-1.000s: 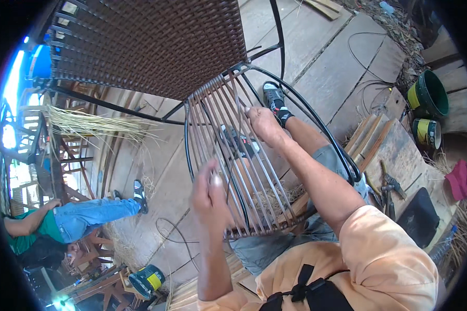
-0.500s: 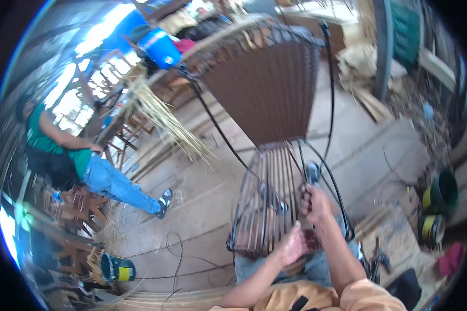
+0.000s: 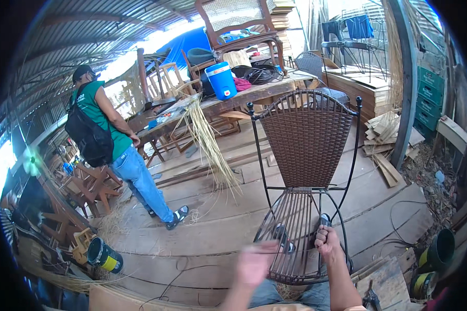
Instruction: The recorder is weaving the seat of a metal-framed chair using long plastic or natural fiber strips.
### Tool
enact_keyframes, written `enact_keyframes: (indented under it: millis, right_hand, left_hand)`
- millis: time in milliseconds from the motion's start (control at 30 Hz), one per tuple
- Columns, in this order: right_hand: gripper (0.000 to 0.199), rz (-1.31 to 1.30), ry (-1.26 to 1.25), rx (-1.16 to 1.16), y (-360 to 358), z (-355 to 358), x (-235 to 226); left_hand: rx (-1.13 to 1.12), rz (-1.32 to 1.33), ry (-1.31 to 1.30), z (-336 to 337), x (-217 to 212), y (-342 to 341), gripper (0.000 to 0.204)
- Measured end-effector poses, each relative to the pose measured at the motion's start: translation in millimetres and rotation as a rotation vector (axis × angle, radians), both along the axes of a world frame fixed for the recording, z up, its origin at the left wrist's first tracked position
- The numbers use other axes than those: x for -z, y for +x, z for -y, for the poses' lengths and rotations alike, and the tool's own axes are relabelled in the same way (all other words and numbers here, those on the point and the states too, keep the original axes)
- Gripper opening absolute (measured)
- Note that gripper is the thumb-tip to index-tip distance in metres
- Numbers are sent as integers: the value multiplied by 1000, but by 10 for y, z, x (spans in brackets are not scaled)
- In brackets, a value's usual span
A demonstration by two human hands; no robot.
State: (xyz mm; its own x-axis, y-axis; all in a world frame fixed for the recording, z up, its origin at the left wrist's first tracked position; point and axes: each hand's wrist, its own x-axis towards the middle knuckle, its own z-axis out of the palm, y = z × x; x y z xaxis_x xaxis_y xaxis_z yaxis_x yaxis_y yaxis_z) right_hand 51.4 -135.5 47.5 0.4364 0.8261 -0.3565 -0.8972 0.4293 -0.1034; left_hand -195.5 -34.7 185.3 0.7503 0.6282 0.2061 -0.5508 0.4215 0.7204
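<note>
In a crowded furniture workshop, I sit with a metal-framed chair [image 3: 306, 171] upright on the plank floor before my knees, its back already woven brown, its seat a fan of bare strands. My right hand [image 3: 328, 242] is closed around the seat's right edge; my left hand [image 3: 255, 263] hovers blurred just beside the seat, and I cannot tell how wide it is. To weave well, I judge the frame must be braced firmly while each strand is pulled taut and evenly spaced. A blue drinks cooler [image 3: 221, 80] with its lid on stands on the workbench [image 3: 254, 93]; a dark paint can [image 3: 102, 255] sits on the floor, contents hidden.
</note>
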Motion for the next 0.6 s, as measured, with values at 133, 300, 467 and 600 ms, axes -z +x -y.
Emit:
enact_keyframes:
  millis: [133,300,467,600]
  right_hand:
    - [13,58,-74,5,-21,61,8]
    - [13,217,-345,20,-152,113,1]
    - [14,418,-620,7,-342,-35,-33]
    - [13,627,-738,36,-268,9,229]
  left_hand:
    - [-876,106,605,-798,-771,-1749,30]
    - [-902,197,557,-1169,-1695,-4578,22]
    - [-1168,-239,708,-2555,126,-4876,28]
    - [-1103,-703,1101,-2735,1247,-3611,32]
